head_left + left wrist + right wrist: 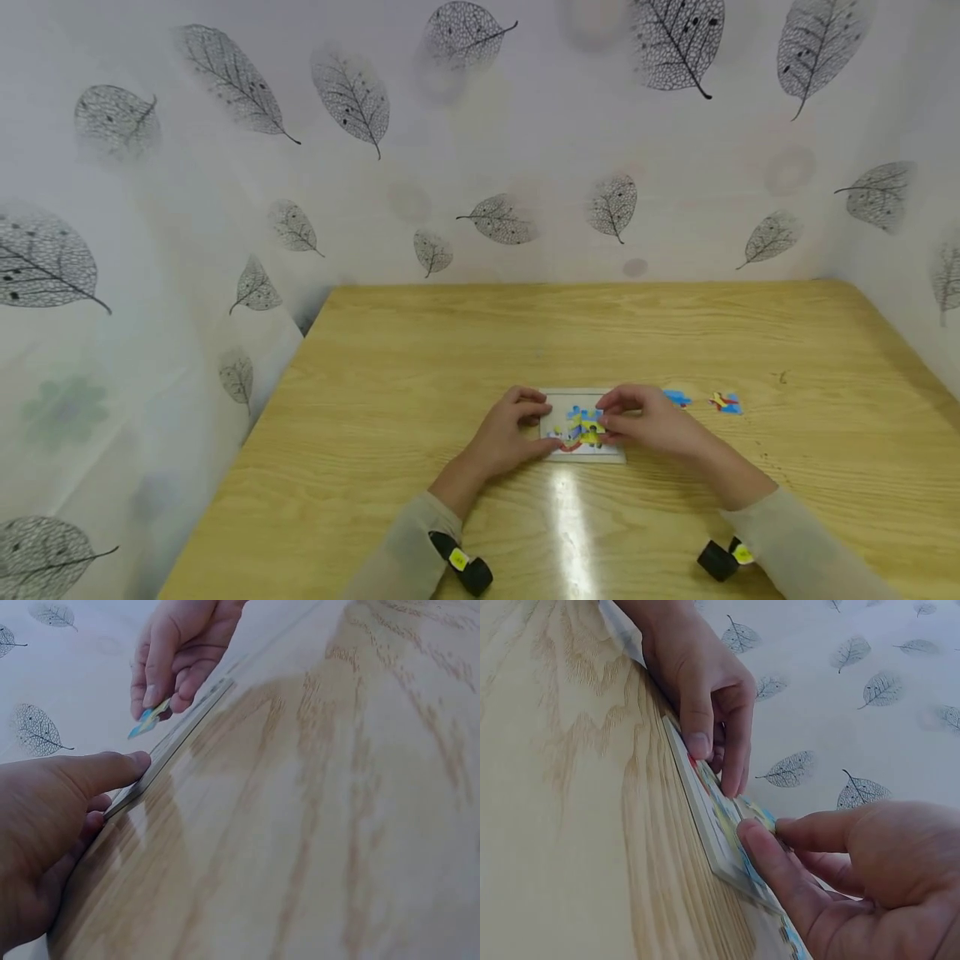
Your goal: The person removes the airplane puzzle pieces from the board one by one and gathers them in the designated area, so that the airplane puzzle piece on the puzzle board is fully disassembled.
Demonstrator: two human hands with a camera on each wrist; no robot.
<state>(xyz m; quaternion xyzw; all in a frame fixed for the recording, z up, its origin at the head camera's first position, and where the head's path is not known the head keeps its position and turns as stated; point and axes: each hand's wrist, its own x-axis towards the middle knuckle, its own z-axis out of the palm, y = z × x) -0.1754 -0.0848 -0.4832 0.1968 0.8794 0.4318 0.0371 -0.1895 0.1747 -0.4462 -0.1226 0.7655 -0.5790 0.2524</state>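
Note:
A pale, flat puzzle board (pixel 557 402) lies on the wooden table, partly filled with blue, yellow and red pieces (pixel 588 425). My left hand (pixel 501 433) grips the board's left end, its thumb on the near side and its fingers toward the far corner. Over the board's right part, my right hand (pixel 654 421) pinches a blue and yellow puzzle piece (pixel 150 720) between thumb and fingers. The left wrist view shows that piece tilted, just above the board's surface. In the right wrist view the right fingertips (pixel 759 838) partly hide it.
To the right of the board, a blue loose piece (pixel 677 398) and a multicoloured loose piece (pixel 725 403) lie on the table (pixel 420 350). A leaf-printed curtain (pixel 480 150) hangs behind and along the sides. Black wrist devices (pixel 474 573) sit at both sleeves.

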